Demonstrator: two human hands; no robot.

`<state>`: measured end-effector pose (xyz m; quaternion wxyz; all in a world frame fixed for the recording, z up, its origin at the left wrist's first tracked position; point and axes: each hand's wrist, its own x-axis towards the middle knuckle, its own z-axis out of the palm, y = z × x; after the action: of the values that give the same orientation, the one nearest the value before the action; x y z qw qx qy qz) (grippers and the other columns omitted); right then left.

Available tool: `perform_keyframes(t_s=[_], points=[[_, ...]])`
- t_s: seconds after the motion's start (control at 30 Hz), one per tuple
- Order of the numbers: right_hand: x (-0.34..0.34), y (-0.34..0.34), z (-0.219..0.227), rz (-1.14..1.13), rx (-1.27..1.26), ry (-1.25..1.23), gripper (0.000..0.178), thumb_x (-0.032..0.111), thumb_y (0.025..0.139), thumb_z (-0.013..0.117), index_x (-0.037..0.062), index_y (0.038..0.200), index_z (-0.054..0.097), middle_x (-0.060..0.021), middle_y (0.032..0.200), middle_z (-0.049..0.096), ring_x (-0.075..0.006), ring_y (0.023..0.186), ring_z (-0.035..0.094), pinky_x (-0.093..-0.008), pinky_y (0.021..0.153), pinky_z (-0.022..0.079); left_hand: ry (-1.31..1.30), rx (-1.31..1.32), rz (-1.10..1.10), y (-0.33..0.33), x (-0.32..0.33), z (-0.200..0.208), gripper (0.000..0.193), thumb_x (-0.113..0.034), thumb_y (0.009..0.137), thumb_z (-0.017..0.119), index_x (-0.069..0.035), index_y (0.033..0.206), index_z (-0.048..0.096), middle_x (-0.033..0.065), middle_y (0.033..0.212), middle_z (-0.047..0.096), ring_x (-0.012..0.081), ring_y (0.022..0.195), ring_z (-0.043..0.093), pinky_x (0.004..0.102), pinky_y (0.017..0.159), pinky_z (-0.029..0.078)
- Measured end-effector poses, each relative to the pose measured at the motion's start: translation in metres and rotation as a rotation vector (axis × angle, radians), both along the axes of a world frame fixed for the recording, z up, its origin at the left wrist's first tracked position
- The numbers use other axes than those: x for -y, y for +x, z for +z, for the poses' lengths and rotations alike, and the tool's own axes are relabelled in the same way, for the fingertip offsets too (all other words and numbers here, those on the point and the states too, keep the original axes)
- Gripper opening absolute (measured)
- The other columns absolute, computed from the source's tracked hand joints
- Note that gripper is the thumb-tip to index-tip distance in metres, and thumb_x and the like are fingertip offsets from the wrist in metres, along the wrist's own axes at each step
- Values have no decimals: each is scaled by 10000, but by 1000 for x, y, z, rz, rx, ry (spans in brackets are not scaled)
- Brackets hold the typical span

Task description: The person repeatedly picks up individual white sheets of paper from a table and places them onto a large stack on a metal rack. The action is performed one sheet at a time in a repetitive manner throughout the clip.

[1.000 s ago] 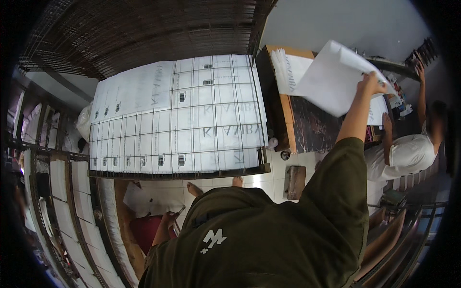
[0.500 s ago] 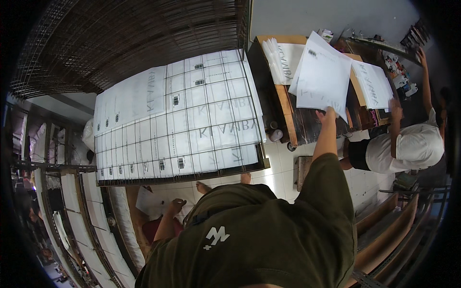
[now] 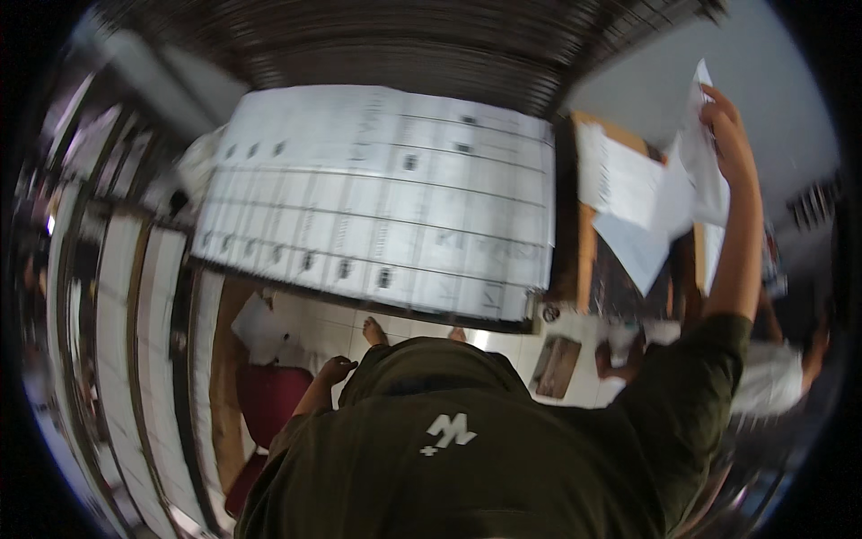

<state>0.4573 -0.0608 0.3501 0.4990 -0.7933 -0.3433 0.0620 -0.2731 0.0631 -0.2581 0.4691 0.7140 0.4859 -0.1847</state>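
My right hand [image 3: 729, 135] is raised at the upper right, its fingers closed on the edge of thin white printed sheets [image 3: 697, 175]. The sheets hang bent and blurred over the wooden table, and one pale corner points down towards me. Low at my left side, beside my thigh, my left hand [image 3: 336, 370] hangs empty with its fingers loosely apart. In front of me a wire rack shelf [image 3: 377, 301] bears rows of similar white printed sheets [image 3: 449, 207] lying under its wire grid.
Beyond the hanging sheets, a stack of white sheets [image 3: 620, 175] lies on the table [image 3: 584, 260]. Dark wire racks [image 3: 404, 54] rise above the shelf. A red chair [image 3: 269, 395] stands at my left, near more racks [image 3: 121, 323]. A person in a white shirt [image 3: 768, 377] is at the right.
My right hand has lifted the sheets up and to the right, and they have swung from spread flat to hanging bent. The view has turned to the right. My left hand still hangs low.
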Motion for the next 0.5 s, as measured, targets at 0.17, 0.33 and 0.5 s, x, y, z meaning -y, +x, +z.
perform_keyframes(t_s=[0.17,0.33,0.5], points=[[-122,-132,22,505,76,-369,505,46,683,461,67,1180,545,-74,977,550,-163,871,509,-259,761,416,-71,-92,336,7,-13,66,597,-524,745,609,-39,1093,601,213,1049,612,329,1003,579,399,870,450],[-204,-255,25,789,61,-509,561,-47,585,448,26,1122,591,-119,1071,594,-164,888,578,-244,815,451,-17,-45,499,-24,-6,70,612,-509,737,615,-19,1102,590,204,1079,604,323,1047,561,389,898,432],[-252,-295,30,1024,-17,-437,603,-79,602,440,11,1187,554,-146,1199,540,-197,1039,543,-268,911,407,-121,-172,634,-70,35,30,604,-506,735,624,-36,1112,593,207,1112,587,325,1079,542,399,917,422]])
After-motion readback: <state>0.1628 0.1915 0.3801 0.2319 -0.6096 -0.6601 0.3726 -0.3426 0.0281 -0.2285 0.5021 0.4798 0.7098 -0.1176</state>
